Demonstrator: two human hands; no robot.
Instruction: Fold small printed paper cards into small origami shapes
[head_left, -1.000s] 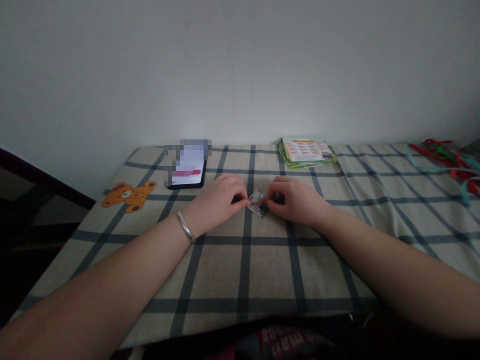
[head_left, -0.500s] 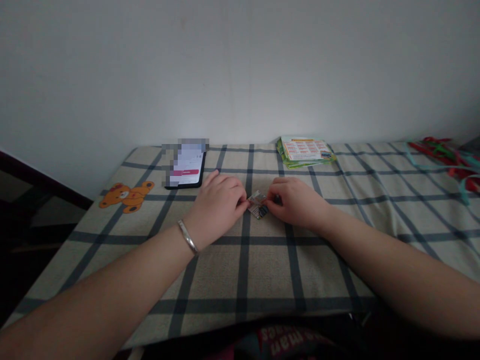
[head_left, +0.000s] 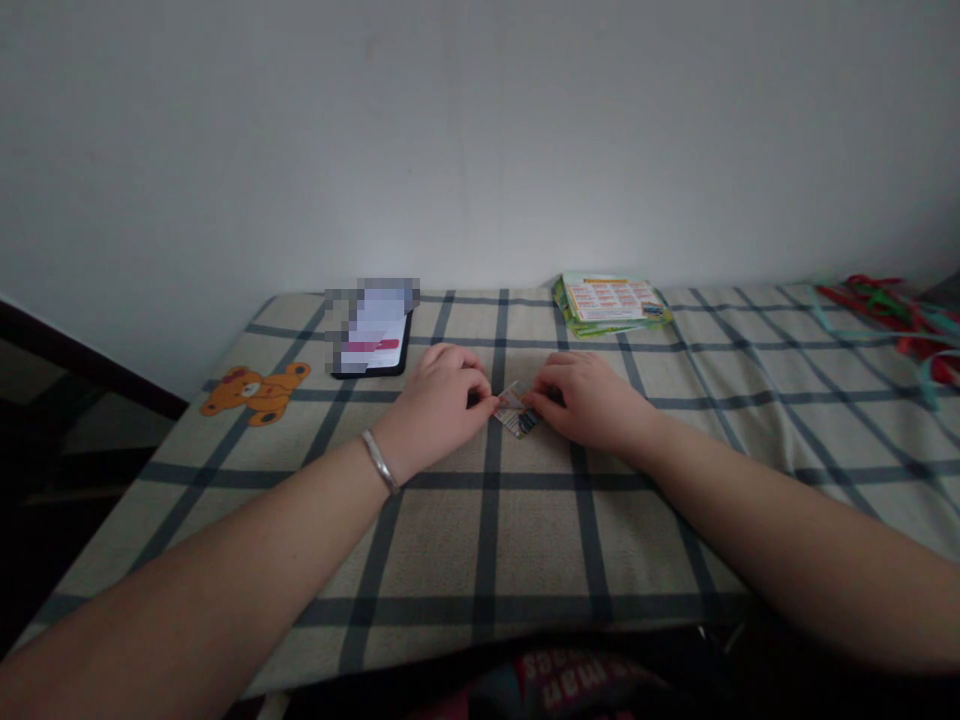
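Between my hands, low over the checked tablecloth, is a small folded piece of printed paper (head_left: 516, 420), turned so that a corner points toward me. My left hand (head_left: 448, 398), with a silver bangle on its wrist, pinches the paper's left corner between thumb and forefinger. At the opposite corner my right hand (head_left: 583, 400) is closed in a similar pinch, its fingers curled. The print on the paper is too small to read, and its two side corners are hidden by my fingertips.
A phone (head_left: 373, 345) with a lit screen lies behind my left hand. Stacked printed leaflets (head_left: 611, 302) rest near the wall. Red, green and pale blue ribbons (head_left: 892, 305) lie at the far right. An orange bear figure (head_left: 255, 393) is on the tablecloth (head_left: 420, 560) at left.
My left hand has changed its finger pose slightly, the forefinger now arched more above the thumb. The paper shows a little more of its surface; my right hand has barely moved.
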